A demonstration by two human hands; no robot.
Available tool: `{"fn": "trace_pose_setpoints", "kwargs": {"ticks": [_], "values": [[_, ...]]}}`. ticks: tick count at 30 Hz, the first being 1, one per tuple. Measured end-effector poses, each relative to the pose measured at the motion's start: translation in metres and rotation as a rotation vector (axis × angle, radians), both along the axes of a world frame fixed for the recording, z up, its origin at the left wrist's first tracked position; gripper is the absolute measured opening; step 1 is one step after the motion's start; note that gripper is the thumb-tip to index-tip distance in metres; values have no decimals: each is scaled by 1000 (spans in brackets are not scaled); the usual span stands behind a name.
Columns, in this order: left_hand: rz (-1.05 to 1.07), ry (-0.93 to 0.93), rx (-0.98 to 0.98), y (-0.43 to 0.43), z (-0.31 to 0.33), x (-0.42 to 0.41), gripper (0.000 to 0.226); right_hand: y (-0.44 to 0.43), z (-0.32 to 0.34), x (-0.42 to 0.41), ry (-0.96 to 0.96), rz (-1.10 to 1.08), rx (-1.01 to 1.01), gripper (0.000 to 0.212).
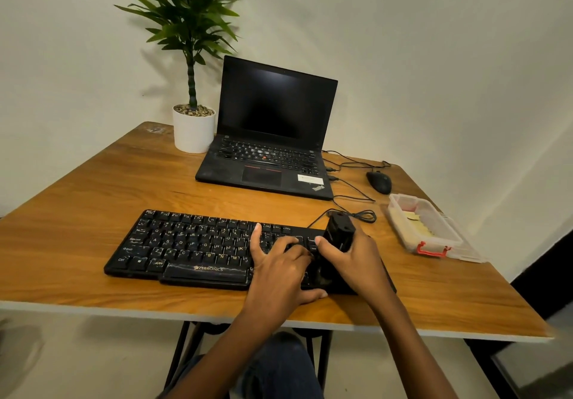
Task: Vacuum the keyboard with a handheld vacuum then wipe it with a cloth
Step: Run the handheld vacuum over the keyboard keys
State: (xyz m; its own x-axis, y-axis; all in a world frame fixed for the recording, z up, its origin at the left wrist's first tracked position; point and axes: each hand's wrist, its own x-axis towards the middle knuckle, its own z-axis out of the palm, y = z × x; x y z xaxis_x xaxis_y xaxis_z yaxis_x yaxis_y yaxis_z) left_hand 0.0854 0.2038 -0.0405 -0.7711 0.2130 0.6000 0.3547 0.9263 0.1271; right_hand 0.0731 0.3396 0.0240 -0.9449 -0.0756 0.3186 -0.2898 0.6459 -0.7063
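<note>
Right hand (356,259): grips vacuum (339,231). Left hand (279,262): spread flat on keyboard (186,243). Risk: vacuum may snag cable (362,214) beyond right hand.

Partly concealed keyboard (186,243)
Its 3 o'clock end was covered by the left hand (279,262), right hand (356,259) and handheld vacuum (339,231); the plant (189,11) was cropped at 12 o'clock.

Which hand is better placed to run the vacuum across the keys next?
Right. The right hand grips the handheld vacuum at the right end of the keyboard, while the left hand rests on the keys, holding nothing.
</note>
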Motion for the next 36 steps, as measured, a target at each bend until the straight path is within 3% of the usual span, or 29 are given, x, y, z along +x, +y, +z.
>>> {"fn": "trace_pose_setpoints", "kwargs": {"ticks": [5,10,14,18,21,26,36], "values": [[-11,4,9,0,0,0,50,8,2,2,-111,63,-30,15],[-19,6,18,0,0,0,52,9,-4,3,16,12,-68,19],[-24,-4,34,0,-1,0,49,15,-5,4,-86,37,-143,15],[-21,-5,25,-1,-1,0,52,12,-4,0,-22,-43,-128,18],[-19,-7,26,0,-1,0,50,8,-8,3,-79,27,-154,17],[-18,-23,20,-1,-1,-1,52,6,-7,-1,-29,-93,-160,16],[-18,-22,24,0,-1,-1,51,11,-11,0,-64,-79,-265,16]]}}
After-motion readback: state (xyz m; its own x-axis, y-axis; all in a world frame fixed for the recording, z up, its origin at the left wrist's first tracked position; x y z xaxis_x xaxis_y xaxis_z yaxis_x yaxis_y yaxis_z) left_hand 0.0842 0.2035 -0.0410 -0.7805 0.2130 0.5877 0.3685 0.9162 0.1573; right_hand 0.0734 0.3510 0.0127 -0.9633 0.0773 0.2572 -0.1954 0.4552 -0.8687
